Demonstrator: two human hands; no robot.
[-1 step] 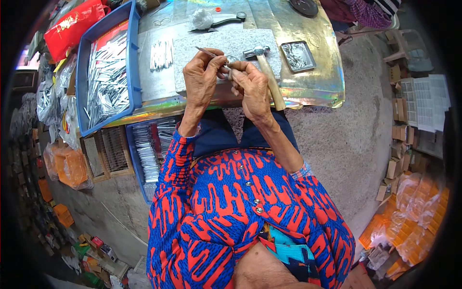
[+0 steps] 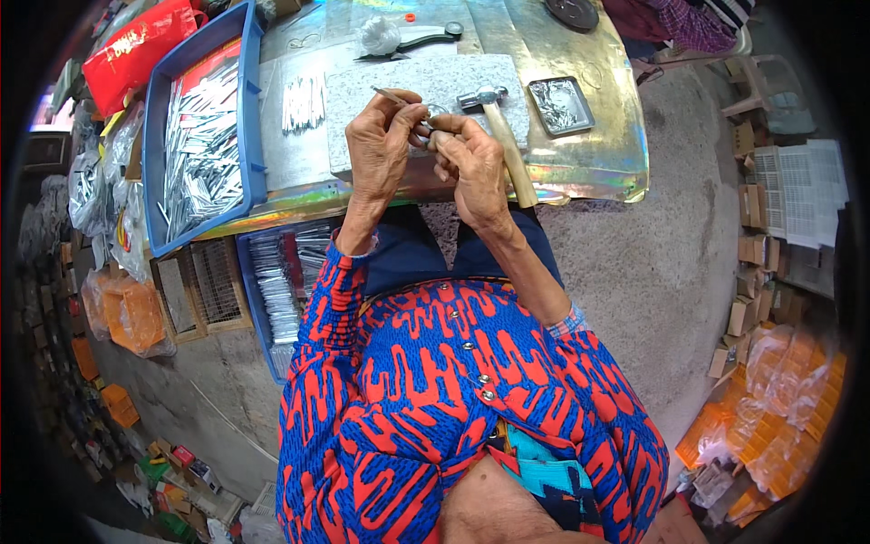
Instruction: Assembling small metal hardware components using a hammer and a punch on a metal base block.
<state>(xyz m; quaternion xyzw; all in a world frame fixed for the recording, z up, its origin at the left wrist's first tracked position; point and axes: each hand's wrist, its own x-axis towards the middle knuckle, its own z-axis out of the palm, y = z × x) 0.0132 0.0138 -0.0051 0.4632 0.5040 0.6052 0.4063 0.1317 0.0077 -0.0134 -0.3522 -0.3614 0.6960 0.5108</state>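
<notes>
Above a grey speckled stone slab (image 2: 362,82), my hands meet in front of my chest. Fingers and thumb of my left hand (image 2: 379,150) pinch a thin metal strip (image 2: 390,95), whose far end sticks out past the fingertips. My right hand (image 2: 476,168) is closed, its fingertips pressed together at the strip's near end. What lies between those fingertips is too small to make out. Just right of that hand, a hammer (image 2: 507,150) with a wooden handle rests on the slab, its handle reaching past the table's front edge.
Left of the slab lies a row of thin metal strips (image 2: 304,104). A blue tray (image 2: 253,136) holds many more, and another blue tray (image 2: 258,313) sits below. A small dark tray (image 2: 589,122) of metal pieces stands right. A black-handled tool (image 2: 428,39) lies behind.
</notes>
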